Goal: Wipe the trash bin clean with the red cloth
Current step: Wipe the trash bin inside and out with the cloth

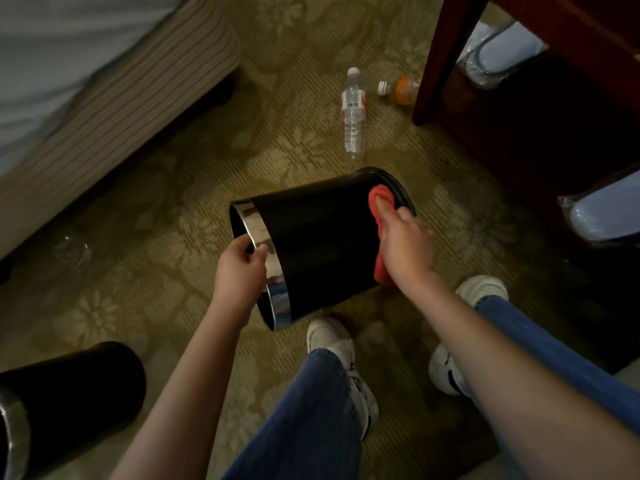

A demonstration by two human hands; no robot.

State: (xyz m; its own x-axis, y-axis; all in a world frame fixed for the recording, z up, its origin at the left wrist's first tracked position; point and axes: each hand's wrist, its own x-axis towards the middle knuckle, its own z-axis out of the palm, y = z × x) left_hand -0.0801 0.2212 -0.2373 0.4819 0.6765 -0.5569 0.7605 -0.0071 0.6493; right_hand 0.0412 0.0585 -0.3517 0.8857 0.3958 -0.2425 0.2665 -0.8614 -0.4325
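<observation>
1. Patterned olive carpet point(294, 140) covers the floor in the head view. A bed with a striped base point(114, 98) fills the upper left, and dark wooden furniture point(554, 116) stands at the upper right.
2. A clear water bottle point(353, 116) lies on the carpet beyond the hands. An orange bottle point(403, 89) lies just beside the furniture leg.
3. The trash bin point(318, 244) is black with a chrome band point(263, 251) round its mouth. It sits at the middle of the frame, tipped onto its side. Its mouth faces the lower left and its base points towards the furniture. Whether its lower edge touches the carpet cannot be told.
4. The left hand point(239, 268) grips the chrome band. Its fingers curl over the rim into the mouth and its thumb lies on the outside.
5. The right hand point(405, 244) presses the red cloth point(379, 202) against the bin's black wall near the base. The forefinger is stretched out along the cloth and the other fingers lie spread over it. The thumb is hidden. A fold of the cloth hangs below the heel of the hand.
6. A second black bin point(69, 393) lies at the lower left corner, well apart from the first.
7. Blue jeans point(311, 410) and a white sneaker point(332, 337) show below the bin, the sneaker's toe just beside the chrome band.
</observation>
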